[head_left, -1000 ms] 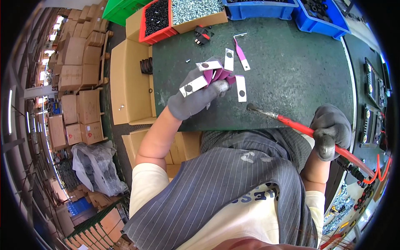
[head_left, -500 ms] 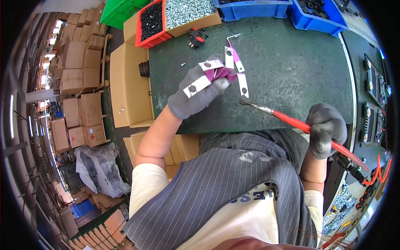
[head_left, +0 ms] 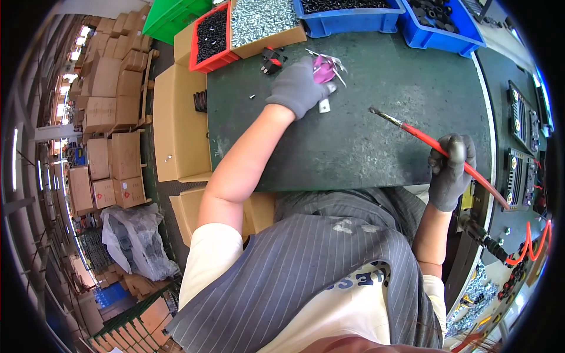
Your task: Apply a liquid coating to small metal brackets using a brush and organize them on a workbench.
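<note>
Left hand: fingers closed around purple-and-white strips
Right hand: fingers wrapped round red-handled brush
Brush handling: best keep tip clear of counter

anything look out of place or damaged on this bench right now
One small silver piece lies alone on the green tabletop, left of the left hand. It looks stray, since small silver parts fill the box behind. The tabletop also shows pale scuffs near its front edge.
</note>
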